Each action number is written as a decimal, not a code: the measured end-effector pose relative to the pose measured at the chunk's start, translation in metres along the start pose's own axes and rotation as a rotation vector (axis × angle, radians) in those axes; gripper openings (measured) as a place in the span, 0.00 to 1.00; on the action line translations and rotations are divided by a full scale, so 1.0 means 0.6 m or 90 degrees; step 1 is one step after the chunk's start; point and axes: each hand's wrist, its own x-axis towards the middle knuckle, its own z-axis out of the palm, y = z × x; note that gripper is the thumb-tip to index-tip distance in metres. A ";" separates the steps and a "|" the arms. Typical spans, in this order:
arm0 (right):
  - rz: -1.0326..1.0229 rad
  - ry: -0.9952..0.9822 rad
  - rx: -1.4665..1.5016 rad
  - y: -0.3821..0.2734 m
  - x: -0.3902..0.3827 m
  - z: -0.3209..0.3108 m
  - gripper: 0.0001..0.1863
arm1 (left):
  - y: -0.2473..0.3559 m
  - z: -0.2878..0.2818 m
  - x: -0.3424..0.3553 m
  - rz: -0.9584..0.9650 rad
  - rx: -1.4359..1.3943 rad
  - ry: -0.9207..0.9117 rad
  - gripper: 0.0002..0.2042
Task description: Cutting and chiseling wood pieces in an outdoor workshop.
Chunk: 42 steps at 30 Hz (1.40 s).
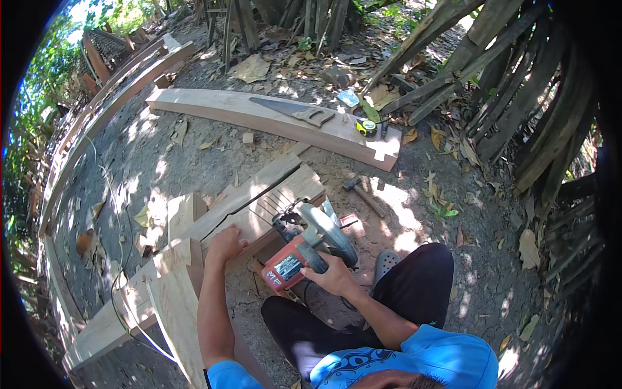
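Two bare hands are at work: the right hand [332, 275] is wrapped around the dark handle of a red circular saw [283, 267], which sits at the near edge of a pale timber [249, 222] with several parallel slits near its end. The left hand [225, 244] lies on that timber, fingers bent; whether it grips, I cannot tell. A hammer [364, 197] lies on the ground beyond the saw; farther off, a handsaw [285, 109] and yellow tape measure [366, 128] rest on a beam [207, 104].
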 end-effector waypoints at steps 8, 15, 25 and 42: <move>-0.017 -0.001 -0.002 -0.003 -0.006 -0.014 0.23 | 0.003 0.021 0.000 0.044 -0.014 0.088 0.21; -0.030 0.002 -0.021 0.003 -0.003 -0.008 0.22 | 0.011 0.012 -0.001 0.033 -0.002 0.092 0.22; 0.014 0.015 0.042 0.019 0.001 0.002 0.16 | 0.009 0.016 0.004 0.007 -0.018 0.059 0.23; 0.019 0.009 0.099 0.022 0.002 0.006 0.12 | 0.018 0.007 -0.001 -0.027 -0.026 0.027 0.23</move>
